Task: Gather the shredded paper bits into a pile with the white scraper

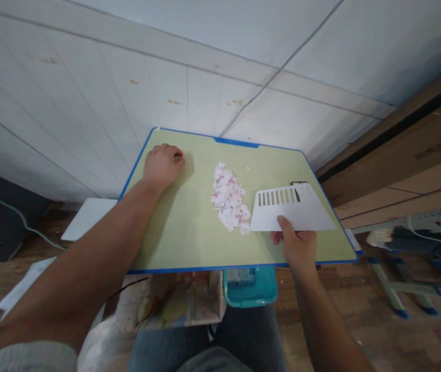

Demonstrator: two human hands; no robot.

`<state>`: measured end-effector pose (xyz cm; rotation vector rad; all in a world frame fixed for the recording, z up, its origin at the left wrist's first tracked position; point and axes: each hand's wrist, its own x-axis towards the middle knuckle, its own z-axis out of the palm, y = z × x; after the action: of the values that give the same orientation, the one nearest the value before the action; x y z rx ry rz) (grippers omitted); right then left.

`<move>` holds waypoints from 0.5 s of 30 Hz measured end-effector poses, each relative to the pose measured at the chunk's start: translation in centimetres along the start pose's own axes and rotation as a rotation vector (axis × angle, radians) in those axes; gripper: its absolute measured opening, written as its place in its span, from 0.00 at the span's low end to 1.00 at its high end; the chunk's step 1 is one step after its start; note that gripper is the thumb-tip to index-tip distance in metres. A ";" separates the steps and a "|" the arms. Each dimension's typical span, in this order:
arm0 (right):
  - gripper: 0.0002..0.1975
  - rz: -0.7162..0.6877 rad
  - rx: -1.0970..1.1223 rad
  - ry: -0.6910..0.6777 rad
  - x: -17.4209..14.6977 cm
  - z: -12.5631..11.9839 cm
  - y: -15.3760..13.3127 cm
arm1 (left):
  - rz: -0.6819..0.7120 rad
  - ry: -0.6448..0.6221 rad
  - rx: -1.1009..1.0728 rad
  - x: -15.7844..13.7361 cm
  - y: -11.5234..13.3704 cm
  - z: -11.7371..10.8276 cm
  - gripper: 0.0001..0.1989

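My left hand [163, 164] rests at the left side of a pale yellow-green board table [193, 232] with a blue rim. Its fingers are curled, and whether the dark spot between them is a small object or shadow I cannot make out. In my right hand [298, 245] is a white slotted sheet [278, 219], pinched at its near edge with the thumb on top. A row of narrow openings runs along its far side. Left of the sheet, by its corner, lies a heap of small torn paper pieces [230, 199], white with pink marks. The sheet partly covers a dark-edged item [300, 183].
Below the table's front edge are a teal plastic basket [251, 302] and a patterned bag [177, 310]. A white panelled wall [201, 98] with a cable stands behind. Cardboard boxes [402, 160] rise at the right, with a stool [393, 287] on the floor.
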<state>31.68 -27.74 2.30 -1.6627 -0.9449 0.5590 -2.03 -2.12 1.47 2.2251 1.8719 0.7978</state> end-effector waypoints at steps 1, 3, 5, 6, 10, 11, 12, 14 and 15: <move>0.25 0.006 0.032 0.000 -0.1 0.4 -0.1 | 0.001 0.003 -0.004 0.0 -0.2 0.0 0.16; 0.25 0.010 0.120 0.041 -0.3 1.2 -0.5 | -0.004 0.013 -0.012 -0.1 -0.5 0.0 0.15; 0.27 -0.012 0.187 0.112 -0.5 1.7 -0.9 | -0.013 0.014 -0.021 0.1 -0.6 0.1 0.14; 0.27 -0.026 0.206 0.137 -0.7 1.8 -1.0 | -0.018 0.011 -0.025 0.2 -0.6 0.1 0.14; 0.23 -0.048 0.194 0.007 -2.2 1.0 -1.0 | -0.050 -0.002 -0.013 0.7 0.0 0.0 0.15; 0.21 -0.051 0.171 -0.042 -2.6 0.7 -0.9 | -0.059 -0.006 -0.006 0.8 0.2 -0.1 0.16; 0.20 -0.055 0.146 -0.076 -2.9 0.5 -0.8 | -0.067 -0.013 0.004 0.8 0.4 -0.2 0.16; 0.19 -0.069 0.114 -0.083 -3.3 0.1 -0.7 | -0.074 -0.032 0.031 0.6 0.9 -0.7 0.18; 0.19 -0.079 0.113 -0.070 -3.3 -0.1 -0.7 | -0.072 -0.042 0.048 0.4 1.0 -0.9 0.19</move>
<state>29.63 -30.45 2.61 -1.5068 -1.0068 0.6089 -1.52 -2.17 2.83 2.1703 1.9587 0.6963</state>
